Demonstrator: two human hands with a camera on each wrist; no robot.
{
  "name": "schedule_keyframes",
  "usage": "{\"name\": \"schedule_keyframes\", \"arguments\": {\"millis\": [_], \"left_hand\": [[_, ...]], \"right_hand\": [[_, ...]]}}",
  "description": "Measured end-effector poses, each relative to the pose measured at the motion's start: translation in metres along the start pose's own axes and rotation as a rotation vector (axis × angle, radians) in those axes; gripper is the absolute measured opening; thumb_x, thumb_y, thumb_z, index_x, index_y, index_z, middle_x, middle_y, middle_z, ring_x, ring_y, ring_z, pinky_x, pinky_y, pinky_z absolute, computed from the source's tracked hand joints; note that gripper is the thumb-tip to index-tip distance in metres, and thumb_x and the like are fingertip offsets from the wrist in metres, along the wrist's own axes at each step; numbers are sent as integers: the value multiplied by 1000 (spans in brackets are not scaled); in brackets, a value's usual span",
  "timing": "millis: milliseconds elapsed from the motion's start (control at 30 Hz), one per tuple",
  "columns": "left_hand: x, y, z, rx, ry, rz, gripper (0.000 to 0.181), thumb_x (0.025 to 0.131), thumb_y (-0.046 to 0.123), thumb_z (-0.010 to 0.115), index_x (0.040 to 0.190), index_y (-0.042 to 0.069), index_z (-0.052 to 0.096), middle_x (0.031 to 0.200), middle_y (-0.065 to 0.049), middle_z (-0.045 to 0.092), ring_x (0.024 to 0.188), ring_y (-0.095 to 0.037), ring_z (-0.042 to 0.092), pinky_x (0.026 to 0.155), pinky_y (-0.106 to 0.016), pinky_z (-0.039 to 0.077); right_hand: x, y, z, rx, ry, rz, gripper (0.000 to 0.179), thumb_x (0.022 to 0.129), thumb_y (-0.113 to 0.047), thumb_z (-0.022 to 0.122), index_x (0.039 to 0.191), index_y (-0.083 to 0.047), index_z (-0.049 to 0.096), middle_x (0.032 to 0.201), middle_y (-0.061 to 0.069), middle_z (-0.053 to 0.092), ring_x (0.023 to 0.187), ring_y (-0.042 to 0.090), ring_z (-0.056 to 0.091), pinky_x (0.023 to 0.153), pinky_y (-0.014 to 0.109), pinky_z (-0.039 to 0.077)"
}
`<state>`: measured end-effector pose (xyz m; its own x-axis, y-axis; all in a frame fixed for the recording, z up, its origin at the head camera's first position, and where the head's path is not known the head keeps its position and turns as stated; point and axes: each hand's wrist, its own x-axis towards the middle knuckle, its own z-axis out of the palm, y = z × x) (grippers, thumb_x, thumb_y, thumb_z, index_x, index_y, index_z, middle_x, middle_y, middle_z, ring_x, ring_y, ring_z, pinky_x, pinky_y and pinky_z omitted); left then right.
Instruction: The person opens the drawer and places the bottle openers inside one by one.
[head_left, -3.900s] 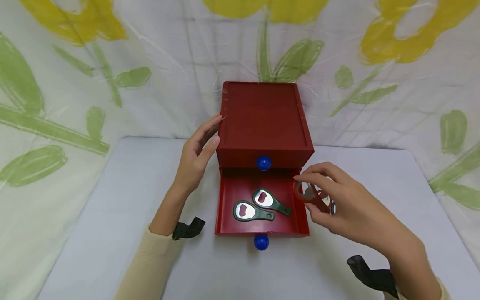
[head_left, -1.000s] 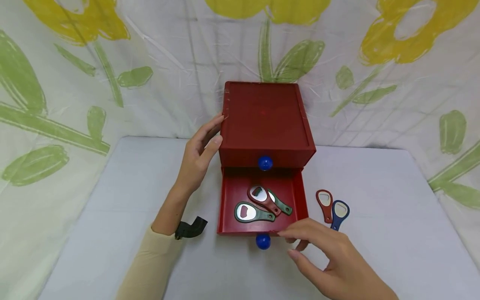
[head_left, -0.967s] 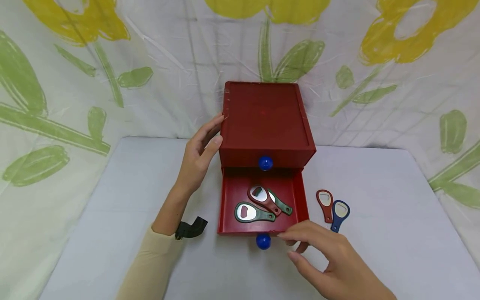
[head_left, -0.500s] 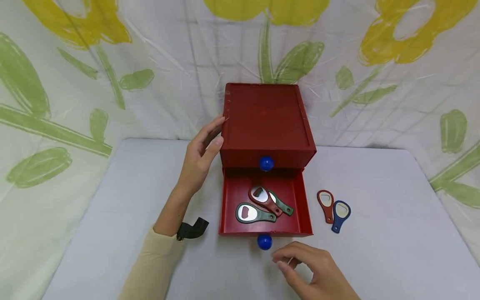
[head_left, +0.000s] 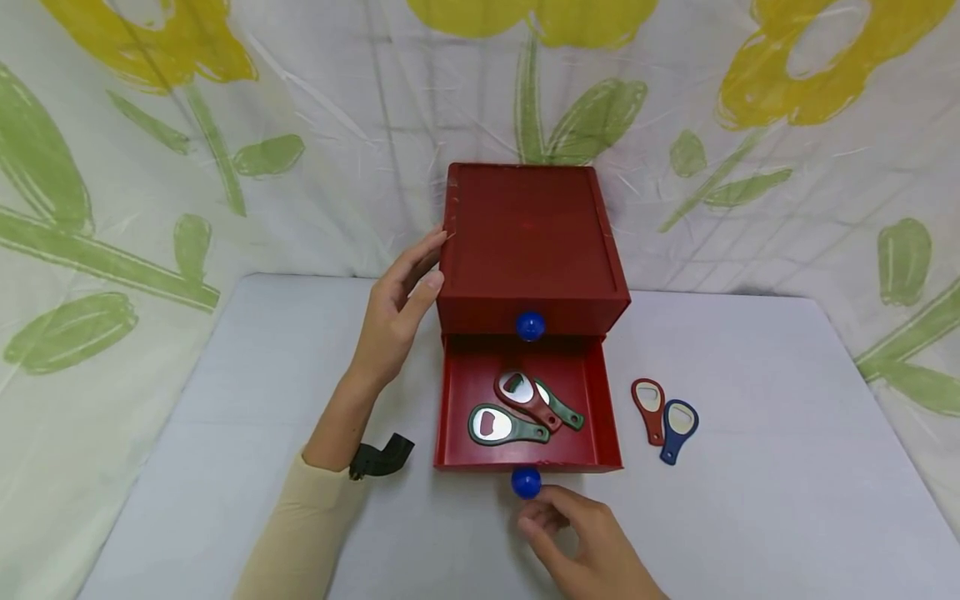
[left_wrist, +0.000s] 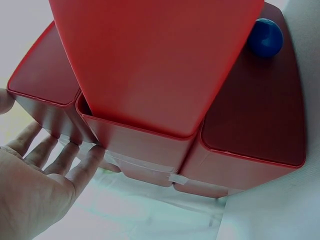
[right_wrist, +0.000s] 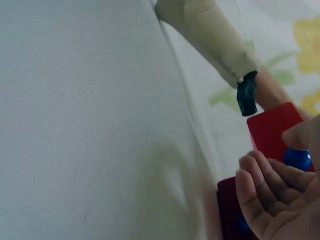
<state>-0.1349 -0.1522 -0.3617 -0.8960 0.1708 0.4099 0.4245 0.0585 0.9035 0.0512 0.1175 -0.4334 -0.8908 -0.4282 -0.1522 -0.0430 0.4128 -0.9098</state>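
A red cabinet [head_left: 528, 233] stands on the table with one drawer [head_left: 480, 375] pulled out. Inside lie a green bottle opener [head_left: 504, 425], a second green bottle opener [head_left: 568, 413] and, across that one, a red bottle opener [head_left: 542, 412]. My left hand [head_left: 386, 321] rests against the cabinet's left side, fingers extended along its wall in the left wrist view. My right hand [head_left: 581, 537] is at the pulled-out drawer's blue knob [head_left: 527, 482], fingers loosely bent. In the right wrist view this knob [right_wrist: 298, 158] shows between thumb and fingers; contact is unclear.
Right of the drawer, another red bottle opener [head_left: 648, 408] and a blue bottle opener [head_left: 679, 427] lie side by side on the white table [head_left: 765, 483]. The drawer above is closed, with its own blue knob [head_left: 530, 326]. A flower-painted sheet [head_left: 337, 150] hangs behind.
My right hand carried a red bottle opener into the drawer and let go of it, then moved down and left to the knob. My left hand stays on the cabinet.
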Motion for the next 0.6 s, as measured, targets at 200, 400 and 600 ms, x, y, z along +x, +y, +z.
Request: {"name": "schedule_keyframes", "arguments": {"millis": [200,400,600], "left_hand": [[0,2,1,-2,-1,4,53,106,17,50,159,13,48,165,5,49,150,-13,49,119,-24,47],[0,2,2,-6,-4,8,51,107,17,49,158,13,49,165,5,48,150,-13,49,120,-24,46],[0,1,2,-5,-7,3,51,107,16,48,158,12,48,166,5,48,150,-13,49,120,-24,46]], "right_hand": [[3,-1,9,54,132,51,29,105,-27,67,124,-6,70,105,-2,74,93,0,64,87,16,59],[4,-2,16,127,188,107,24,106,-24,64,122,-6,71,102,-1,73,93,3,64,89,15,58],[5,-4,20,195,188,172,23,107,-25,62,120,-6,68,102,5,75,95,8,67,91,13,56]]}}
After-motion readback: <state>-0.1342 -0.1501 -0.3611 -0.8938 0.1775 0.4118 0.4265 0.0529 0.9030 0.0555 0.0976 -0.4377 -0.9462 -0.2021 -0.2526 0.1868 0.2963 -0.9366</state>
